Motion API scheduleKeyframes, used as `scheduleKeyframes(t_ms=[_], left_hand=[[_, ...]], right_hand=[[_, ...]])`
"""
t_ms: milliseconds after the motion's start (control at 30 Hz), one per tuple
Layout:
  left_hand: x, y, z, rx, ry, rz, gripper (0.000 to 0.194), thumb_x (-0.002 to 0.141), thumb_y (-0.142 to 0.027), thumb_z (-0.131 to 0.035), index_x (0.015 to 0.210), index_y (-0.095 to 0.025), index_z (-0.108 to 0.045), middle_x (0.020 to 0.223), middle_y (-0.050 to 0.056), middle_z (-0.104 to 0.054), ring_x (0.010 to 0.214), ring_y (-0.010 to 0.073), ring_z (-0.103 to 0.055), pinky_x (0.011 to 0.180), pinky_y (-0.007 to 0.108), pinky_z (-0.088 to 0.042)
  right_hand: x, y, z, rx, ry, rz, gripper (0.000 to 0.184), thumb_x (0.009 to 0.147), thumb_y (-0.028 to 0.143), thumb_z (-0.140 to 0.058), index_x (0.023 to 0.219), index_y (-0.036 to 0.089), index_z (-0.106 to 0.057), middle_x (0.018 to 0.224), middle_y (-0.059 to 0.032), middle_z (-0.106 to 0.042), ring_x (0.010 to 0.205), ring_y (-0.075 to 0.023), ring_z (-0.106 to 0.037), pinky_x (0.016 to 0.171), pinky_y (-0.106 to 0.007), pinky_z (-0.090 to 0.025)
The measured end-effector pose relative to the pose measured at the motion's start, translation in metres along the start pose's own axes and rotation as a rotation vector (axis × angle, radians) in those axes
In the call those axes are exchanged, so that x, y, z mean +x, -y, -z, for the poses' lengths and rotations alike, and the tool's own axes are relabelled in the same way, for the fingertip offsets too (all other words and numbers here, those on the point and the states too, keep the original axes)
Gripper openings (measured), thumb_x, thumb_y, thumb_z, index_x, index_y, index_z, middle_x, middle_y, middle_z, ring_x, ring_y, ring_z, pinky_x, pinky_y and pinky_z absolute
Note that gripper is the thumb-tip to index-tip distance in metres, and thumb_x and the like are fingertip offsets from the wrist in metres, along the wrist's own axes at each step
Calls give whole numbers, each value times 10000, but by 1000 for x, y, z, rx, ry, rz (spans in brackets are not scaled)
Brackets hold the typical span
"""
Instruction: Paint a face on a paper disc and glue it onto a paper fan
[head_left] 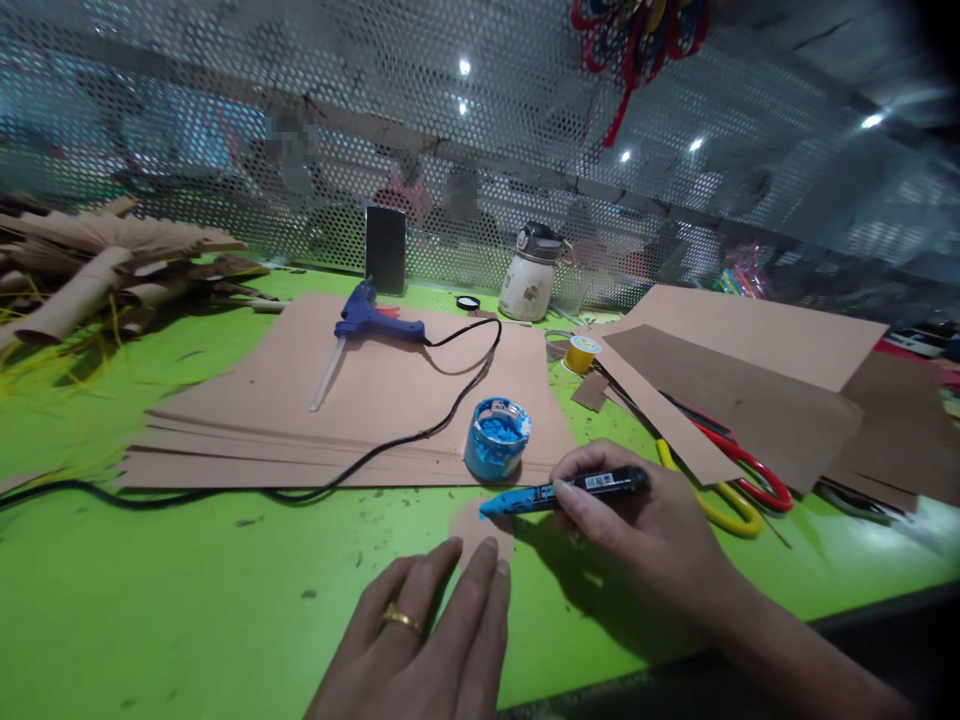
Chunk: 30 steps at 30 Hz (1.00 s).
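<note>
well left of the paint jar [493, 455], rolled and pleated brown paper [82, 290] lies heaped at the edge of your green table [247, 610]. nearer on that same side, a blue glue gun [379, 324] rests on a stack of brown sheets [225, 390], its black cord [397, 440] curving toward the jar. in front of the jar and a little to its left, your left hand [431, 630] lies with fingers stretched out and slightly spread, the fingertips pressing down the near part of a small brown paper piece [465, 530], which sits flat just before the jar. to the right of the jar, your right hand [622, 515] grips a blue-coated pen [535, 497] between thumb and fingers, its tip at the piece's far end, where a little blue shows. the step in hand looks to be putting blue on the piece; the next move seems to call for a light, steady tip and a firm left hand, so that the small piece does not slide. behind and right of the jar stands a yellow spool [581, 355]; farther right lie scissors [759, 478] with red and yellow handles, partly beneath loose brown paper [735, 385].
</note>
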<state>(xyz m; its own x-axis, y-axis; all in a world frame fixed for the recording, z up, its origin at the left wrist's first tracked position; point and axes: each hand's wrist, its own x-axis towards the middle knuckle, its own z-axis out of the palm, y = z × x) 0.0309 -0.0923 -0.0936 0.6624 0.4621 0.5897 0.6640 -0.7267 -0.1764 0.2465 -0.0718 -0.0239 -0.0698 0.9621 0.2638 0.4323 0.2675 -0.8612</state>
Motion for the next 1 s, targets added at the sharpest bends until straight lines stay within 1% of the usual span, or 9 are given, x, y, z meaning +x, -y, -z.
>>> scheduleKeyframes(t_ms=[67, 167, 267, 333, 467, 633, 767, 833, 1000], left_hand=[[0, 0, 0, -4, -7, -1, 565, 936, -597, -366, 1220, -164, -590, 1288, 52, -611, 1125, 290, -520, 943, 421, -343], [0, 0, -1, -9, -5, -6, 520, 974, -532, -311, 1224, -168, -586, 1295, 48, -606, 1129, 282, -519, 951, 421, -334], [-1, 0, -2, -10, -9, 5, 444, 982, -455, -335, 1231, -181, -579, 1290, 39, -608, 1114, 275, -534, 941, 418, -344], [-1, 0, -2, -12, -20, 14, 426, 978, -441, -349, 1228, -188, -583, 1285, 45, -608, 1102, 268, -547, 938, 412, -355], [-1, -1, -2, -5, -21, 18, 507, 974, -531, -316, 1214, -192, -606, 1298, 61, -596, 1113, 266, -543, 940, 406, -364], [-1, -3, -4, -12, -45, 43, 564, 938, -615, -339, 1197, -194, -612, 1279, 53, -613, 1104, 274, -554, 940, 417, -365], [0, -4, -3, -23, -40, 49, 568, 931, -622, -354, 1205, -192, -603, 1283, 50, -614, 1111, 279, -550, 938, 420, -368], [0, -4, -3, -29, -25, 45, 579, 934, -622, -342, 1219, -187, -595, 1287, 48, -612, 1118, 286, -544, 941, 428, -365], [0, -4, -1, -47, -21, 52, 592, 935, -631, -327, 1200, -183, -611, 1282, 50, -616, 1111, 279, -550, 947, 429, -358]], right_hand=[[0, 0, 0, -1, 5, 3, 83, 835, 247, -648, 807, 169, -641, 645, 7, -631, 550, -107, -564, 507, -220, -451], [1, 2, 0, -8, 5, 15, 72, 832, 235, -645, 800, 171, -640, 643, 7, -633, 545, -108, -567, 500, -218, -448], [1, 3, 1, -24, 2, 22, 67, 825, 228, -647, 788, 172, -641, 639, 8, -633, 538, -110, -566, 497, -222, -446], [1, 2, 2, -35, 7, 5, 58, 826, 227, -648, 802, 175, -645, 636, 10, -637, 534, -113, -571, 497, -225, -448], [-1, -1, 3, -52, -14, -25, 57, 824, 231, -647, 793, 183, -642, 625, 12, -642, 526, -120, -573, 503, -235, -457], [-2, -1, 2, -45, -48, -19, 55, 824, 230, -640, 792, 186, -636, 627, 9, -641, 524, -124, -571, 510, -246, -463], [-1, 0, 2, -53, -13, 8, 21, 815, 210, -639, 805, 192, -639, 633, 16, -636, 527, -115, -565, 500, -231, -447], [0, 3, 3, -61, -15, 24, 5, 799, 191, -637, 803, 192, -639, 626, 21, -621, 524, -109, -553, 488, -222, -437], [1, 8, 3, -93, -19, 41, 45, 747, 145, -624, 760, 188, -628, 594, 27, -591, 501, -105, -523, 457, -214, -416]])
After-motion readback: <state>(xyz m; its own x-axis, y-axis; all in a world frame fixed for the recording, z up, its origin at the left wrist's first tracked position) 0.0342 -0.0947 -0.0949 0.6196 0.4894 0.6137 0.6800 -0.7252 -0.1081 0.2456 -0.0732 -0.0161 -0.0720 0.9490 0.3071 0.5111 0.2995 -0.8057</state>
